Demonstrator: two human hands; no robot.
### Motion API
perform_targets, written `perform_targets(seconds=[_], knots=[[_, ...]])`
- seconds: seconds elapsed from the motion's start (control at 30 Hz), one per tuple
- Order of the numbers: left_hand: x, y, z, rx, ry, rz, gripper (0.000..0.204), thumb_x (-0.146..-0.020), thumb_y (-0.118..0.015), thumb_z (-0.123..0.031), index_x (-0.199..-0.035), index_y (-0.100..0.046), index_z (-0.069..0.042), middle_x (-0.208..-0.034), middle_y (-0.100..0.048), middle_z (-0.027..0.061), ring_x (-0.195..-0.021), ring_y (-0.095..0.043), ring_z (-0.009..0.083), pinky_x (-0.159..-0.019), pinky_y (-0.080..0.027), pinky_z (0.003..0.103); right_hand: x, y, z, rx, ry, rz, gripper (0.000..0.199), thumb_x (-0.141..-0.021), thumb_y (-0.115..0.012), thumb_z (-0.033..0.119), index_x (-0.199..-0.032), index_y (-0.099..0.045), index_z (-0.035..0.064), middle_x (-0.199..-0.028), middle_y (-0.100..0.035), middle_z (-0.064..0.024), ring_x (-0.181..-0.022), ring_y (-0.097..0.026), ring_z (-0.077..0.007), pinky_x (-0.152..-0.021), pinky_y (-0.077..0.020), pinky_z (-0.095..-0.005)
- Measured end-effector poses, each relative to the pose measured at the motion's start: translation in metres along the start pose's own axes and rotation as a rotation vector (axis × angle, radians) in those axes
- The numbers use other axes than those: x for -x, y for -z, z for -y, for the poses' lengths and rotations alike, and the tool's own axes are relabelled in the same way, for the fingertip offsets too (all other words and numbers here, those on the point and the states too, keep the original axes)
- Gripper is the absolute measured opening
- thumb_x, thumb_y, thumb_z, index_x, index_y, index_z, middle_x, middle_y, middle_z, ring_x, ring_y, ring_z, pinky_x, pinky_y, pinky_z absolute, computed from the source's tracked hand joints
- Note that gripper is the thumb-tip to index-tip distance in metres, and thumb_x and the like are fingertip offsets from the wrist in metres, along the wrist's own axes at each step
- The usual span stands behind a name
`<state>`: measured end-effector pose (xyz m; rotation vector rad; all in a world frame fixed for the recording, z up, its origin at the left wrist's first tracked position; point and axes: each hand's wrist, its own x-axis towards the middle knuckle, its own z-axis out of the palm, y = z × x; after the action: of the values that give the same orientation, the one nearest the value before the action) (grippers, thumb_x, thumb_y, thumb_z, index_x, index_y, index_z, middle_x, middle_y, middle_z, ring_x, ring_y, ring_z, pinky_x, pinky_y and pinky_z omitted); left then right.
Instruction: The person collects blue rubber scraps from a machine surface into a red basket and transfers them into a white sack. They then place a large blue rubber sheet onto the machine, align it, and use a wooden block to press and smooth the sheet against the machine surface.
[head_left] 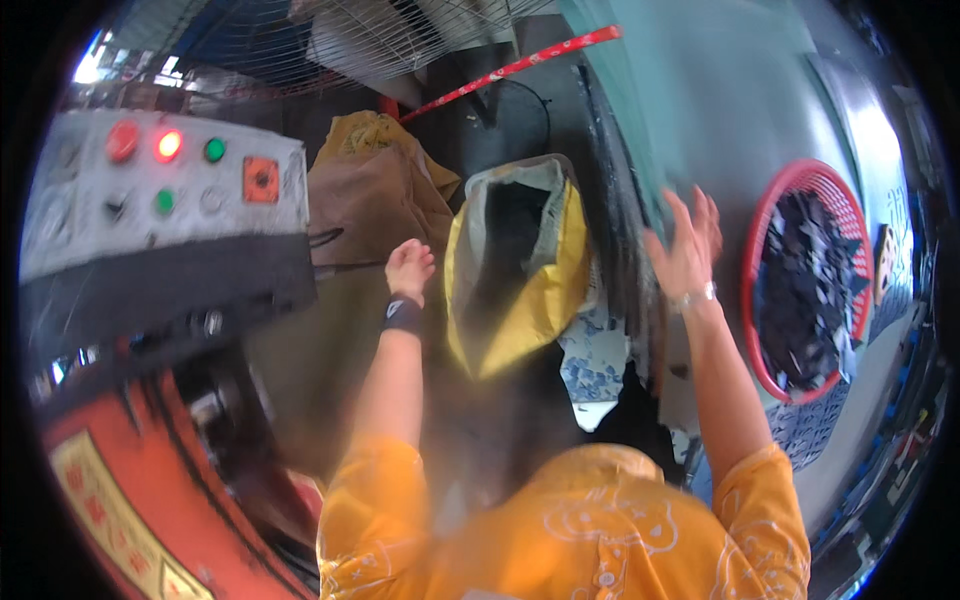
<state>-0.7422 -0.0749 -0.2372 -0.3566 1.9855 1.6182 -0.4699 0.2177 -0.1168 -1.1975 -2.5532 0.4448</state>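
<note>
My left hand (pixel 410 268), with a dark band on its wrist, is held in the air just left of an open yellow sack (pixel 545 310). Its fingers are curled together, and nothing shows in them. The sack has a pale lining and stands with its dark mouth facing up. On the other side, my right hand (pixel 688 245) is raised with fingers spread and holds nothing. It is over the near side of a grey-green work table (pixel 740 130), left of a red plastic basket (pixel 752 300) filled with dark scraps.
At the left stands a grey control box (pixel 240 215) with red and green buttons, one lit red, above an orange machine body (pixel 130 480). Brown sacking (pixel 375 190) lies behind my left hand. A red patterned pole (pixel 520 65) slants below a wire fan guard (pixel 380 40).
</note>
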Motion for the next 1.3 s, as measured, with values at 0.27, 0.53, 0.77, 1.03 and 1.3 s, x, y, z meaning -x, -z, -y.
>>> perform_targets(seconds=[0.27, 0.53, 0.77, 1.03, 1.3], knots=[[-0.241, 0.005, 0.104, -1.039, -0.282, 0.027, 0.043, -0.082, -0.065, -0.032, -0.116, -0.063, -0.006, -0.111, -0.065, 0.0188, -0.105, -0.06, 0.0343, -0.092, -0.047, 0.039, 0.032, -0.043, -0.05, 0.312, 0.026, 0.183, 0.077, -0.075, -0.068, 0.02, -0.144, -0.034, 0.0099, -0.151, -0.025, -0.0196, -0.14, -0.019, -0.0382, -0.113, -0.0124, -0.0488], [-0.404, 0.005, 0.161, -1.571, -0.16, -0.034, 0.044, -0.083, -0.063, -0.031, -0.124, -0.059, -0.017, -0.116, -0.062, 0.0156, -0.106, -0.059, 0.0338, -0.093, -0.046, 0.043, 0.037, -0.055, -0.053, 0.517, 0.024, 0.2, 0.086, -0.083, -0.054, 0.06, -0.148, -0.023, 0.0121, -0.153, -0.018, -0.0195, -0.141, -0.017, -0.0392, -0.113, -0.0141, -0.0522], [-0.466, 0.001, 0.175, -1.457, -0.206, -0.508, 0.036, -0.08, -0.068, -0.033, -0.111, -0.063, -0.018, -0.115, -0.061, 0.0116, -0.11, -0.055, 0.0325, -0.088, -0.048, 0.045, 0.046, -0.053, -0.061, 0.483, -0.107, 0.177, 0.088, -0.084, -0.053, 0.061, -0.15, -0.014, 0.0175, -0.155, -0.015, -0.0144, -0.142, -0.015, -0.0385, -0.112, -0.017, -0.0582], [-0.47, 0.007, 0.171, -1.591, -0.114, -0.497, 0.026, -0.078, -0.068, -0.035, -0.093, -0.07, -0.014, -0.108, -0.064, 0.0124, -0.106, -0.056, 0.0333, -0.086, -0.049, 0.045, 0.044, -0.055, -0.06, 0.4, -0.12, 0.167, 0.086, -0.085, -0.051, 0.06, -0.15, -0.016, 0.0154, -0.155, -0.014, -0.0156, -0.142, -0.013, -0.038, -0.112, -0.0147, -0.0581], [-0.498, 0.015, 0.192, -1.566, -0.201, -0.28, 0.034, -0.084, -0.059, -0.041, -0.102, -0.069, -0.014, -0.108, -0.066, 0.0119, -0.102, -0.063, 0.0287, -0.087, -0.049, 0.043, 0.043, -0.054, -0.053, 0.62, -0.067, 0.203, 0.086, -0.084, -0.047, 0.065, -0.149, -0.018, 0.016, -0.154, -0.016, -0.0156, -0.142, -0.016, -0.0376, -0.112, -0.0163, -0.0565]])
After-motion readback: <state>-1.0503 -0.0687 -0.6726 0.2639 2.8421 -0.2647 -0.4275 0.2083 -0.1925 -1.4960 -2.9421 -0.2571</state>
